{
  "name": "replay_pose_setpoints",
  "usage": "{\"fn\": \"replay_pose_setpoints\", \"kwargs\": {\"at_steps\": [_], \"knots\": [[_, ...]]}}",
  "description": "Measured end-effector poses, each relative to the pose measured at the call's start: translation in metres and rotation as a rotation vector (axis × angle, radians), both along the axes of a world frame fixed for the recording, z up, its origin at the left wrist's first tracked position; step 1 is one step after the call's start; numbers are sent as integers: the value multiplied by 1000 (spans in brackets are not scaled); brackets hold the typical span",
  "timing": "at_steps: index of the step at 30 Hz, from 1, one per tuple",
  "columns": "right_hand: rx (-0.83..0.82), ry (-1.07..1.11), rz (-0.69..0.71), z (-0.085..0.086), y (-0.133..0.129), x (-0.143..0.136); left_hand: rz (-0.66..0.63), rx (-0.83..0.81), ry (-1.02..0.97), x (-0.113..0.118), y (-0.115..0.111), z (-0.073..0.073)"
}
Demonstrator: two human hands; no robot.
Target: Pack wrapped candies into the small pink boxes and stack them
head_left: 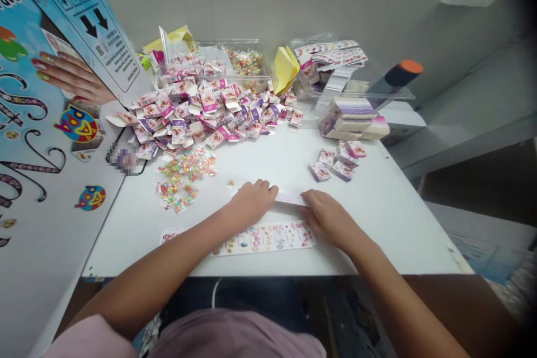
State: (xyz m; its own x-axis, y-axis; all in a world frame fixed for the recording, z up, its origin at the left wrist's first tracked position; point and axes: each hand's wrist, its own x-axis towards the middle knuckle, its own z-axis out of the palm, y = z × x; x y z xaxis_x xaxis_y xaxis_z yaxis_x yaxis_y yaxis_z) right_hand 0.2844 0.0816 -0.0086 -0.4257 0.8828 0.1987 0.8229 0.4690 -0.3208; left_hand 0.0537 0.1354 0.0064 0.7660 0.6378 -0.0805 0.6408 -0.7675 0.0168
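Between my two hands is a narrow white folded paper strip [289, 199], held just above or on the white table. My left hand [253, 201] grips its left end with fingers closed. At the other end, my right hand [324, 213] pinches the paper between thumb and fingers. Nearer my body lies a long printed sticker strip [268, 239] with small colourful pictures; my left forearm covers part of it. A single tiny bead packet [230, 183] rests just beyond my left hand. Several small closed boxes [342, 161] sit beyond my right hand.
A heap of small pink and purple boxes [210, 106] fills the back left, with bead packets [180, 179] before it. Clear trays [247, 61] stand behind. Stacked flat cartons [348, 117] and a dark orange-topped cylinder [396, 81] are back right. A large printed box [62, 123] borders the left.
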Motion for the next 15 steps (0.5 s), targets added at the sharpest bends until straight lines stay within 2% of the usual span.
{"fn": "replay_pose_setpoints", "kwargs": {"at_steps": [2,4,7,11,15], "knots": [[71,-153,22,9,3,-6,3,-16,-3,1,2,0],[167,-227,-13,10,8,-11,-4,-30,-11,2,3,1],[268,-213,-53,-3,17,-15,-15,-47,-28,1,6,3],[300,-149,-24,-23,31,-10,-21,-76,-49,-1,11,6],[299,-70,-7,-27,43,-5,-24,-116,-55,0,16,9]]}}
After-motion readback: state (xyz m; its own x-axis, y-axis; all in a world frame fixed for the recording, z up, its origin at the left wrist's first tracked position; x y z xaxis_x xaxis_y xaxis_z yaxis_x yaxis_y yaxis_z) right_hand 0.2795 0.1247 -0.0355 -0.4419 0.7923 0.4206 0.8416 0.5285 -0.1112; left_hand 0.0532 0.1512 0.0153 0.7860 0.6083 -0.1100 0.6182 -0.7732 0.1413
